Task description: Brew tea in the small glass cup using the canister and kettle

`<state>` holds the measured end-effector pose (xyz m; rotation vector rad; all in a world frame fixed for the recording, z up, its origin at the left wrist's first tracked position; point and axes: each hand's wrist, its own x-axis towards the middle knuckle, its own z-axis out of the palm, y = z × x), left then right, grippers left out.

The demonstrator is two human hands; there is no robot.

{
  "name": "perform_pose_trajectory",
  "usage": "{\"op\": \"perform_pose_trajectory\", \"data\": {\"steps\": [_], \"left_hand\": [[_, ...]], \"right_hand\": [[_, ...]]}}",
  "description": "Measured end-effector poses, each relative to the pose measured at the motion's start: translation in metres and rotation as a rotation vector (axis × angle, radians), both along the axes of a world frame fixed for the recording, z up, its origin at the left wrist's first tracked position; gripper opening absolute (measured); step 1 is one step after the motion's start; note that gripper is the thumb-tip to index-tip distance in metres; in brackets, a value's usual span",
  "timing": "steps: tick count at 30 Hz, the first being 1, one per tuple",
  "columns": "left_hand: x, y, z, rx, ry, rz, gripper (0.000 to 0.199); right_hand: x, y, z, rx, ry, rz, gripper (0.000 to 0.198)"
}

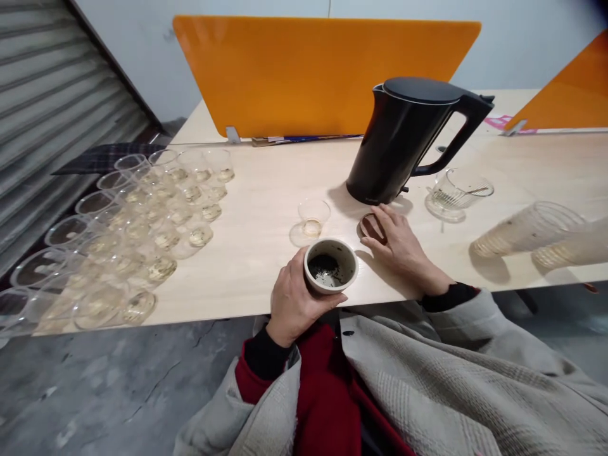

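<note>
My left hand (300, 296) is wrapped round a light ceramic cup (352, 269), tilted so that its mouth faces me. Dark wet tea leaves (327, 269) lie inside it. At the right, my right hand (401, 247) has its thumb and fingers at the edge of a small round brown lid (373, 229) on the table. Part of that lid is hidden under the fingers. Just behind the ceramic cup stands a clear plastic cup (313, 212) with a little pale liquid in its bottom. A black electric kettle (394, 139) stands beyond my right hand.
Many clear plastic cups (161, 234) with pale liquid stand in rows at the left. To the right are a ribbed glass cup (458, 190) and stacks of plastic cups (527, 231). An orange divider (327, 76) borders the table (251, 253) at the back.
</note>
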<state>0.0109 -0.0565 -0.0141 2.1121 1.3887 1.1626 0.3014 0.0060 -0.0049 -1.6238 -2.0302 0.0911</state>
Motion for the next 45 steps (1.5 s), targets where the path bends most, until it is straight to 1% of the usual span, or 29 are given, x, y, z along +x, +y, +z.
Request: {"op": "perform_pose_trajectory", "data": {"steps": [1,3,7,9,12,14,16,18,19,20,22,24,27,29,31,37,42,43,45], "left_hand": [[0.000,0.000,0.001,0.002,0.003,-0.003,0.111],[0.000,0.000,0.002,0.004,0.008,-0.009,0.110],[-0.001,0.001,0.003,-0.004,0.008,-0.020,0.109],[-0.001,0.001,0.003,-0.002,0.003,-0.024,0.109],[0.000,0.001,0.002,0.007,-0.009,-0.025,0.110],[0.001,0.002,0.002,0.002,-0.012,-0.019,0.110],[0.001,0.002,0.002,-0.020,-0.007,-0.013,0.109],[0.001,0.002,0.003,-0.041,-0.001,-0.012,0.107],[0.001,0.002,0.004,-0.049,0.000,-0.010,0.106],[0.001,0.002,0.004,-0.056,0.000,-0.006,0.104],[0.001,0.002,0.005,-0.071,0.003,0.005,0.099],[0.001,0.002,0.005,-0.082,0.014,0.008,0.094],[0.000,0.004,0.003,-0.055,0.036,0.009,0.088],[-0.001,0.005,0.000,-0.027,0.051,0.018,0.082],[-0.002,0.006,-0.003,-0.015,0.067,0.029,0.078],[-0.004,0.006,-0.007,-0.022,0.107,0.040,0.079],[-0.004,0.005,-0.008,-0.026,0.091,0.021,0.082],[-0.004,0.005,-0.008,-0.037,0.082,0.024,0.083],[-0.005,0.004,-0.008,-0.067,0.054,0.022,0.087]], "right_hand": [[-0.003,0.005,0.001,-0.013,-0.056,0.023,0.072],[-0.005,0.011,0.001,-0.019,-0.123,0.023,0.066],[-0.002,0.015,0.001,0.009,-0.151,-0.015,0.056],[-0.001,0.012,0.005,0.042,-0.095,-0.009,0.053],[-0.012,-0.002,0.022,0.137,0.088,0.028,0.051],[-0.028,-0.014,0.038,0.193,0.203,0.128,0.054],[-0.049,-0.026,0.054,0.211,0.246,0.306,0.062],[-0.070,-0.034,0.065,0.210,0.215,0.486,0.067],[-0.079,-0.037,0.069,0.211,0.184,0.549,0.069],[-0.086,-0.039,0.071,0.213,0.148,0.591,0.070],[-0.095,-0.040,0.075,0.216,0.076,0.622,0.070],[-0.100,-0.040,0.077,0.199,0.010,0.630,0.069],[-0.104,-0.041,0.079,0.142,-0.072,0.627,0.059],[-0.106,-0.041,0.078,0.108,-0.105,0.604,0.051],[-0.109,-0.041,0.075,0.102,-0.113,0.582,0.048],[-0.111,-0.038,0.060,0.172,-0.073,0.596,0.050],[-0.110,-0.036,0.060,0.145,-0.078,0.624,0.046],[-0.109,-0.036,0.061,0.144,-0.064,0.626,0.048],[-0.106,-0.039,0.060,0.155,-0.012,0.626,0.061]]}}
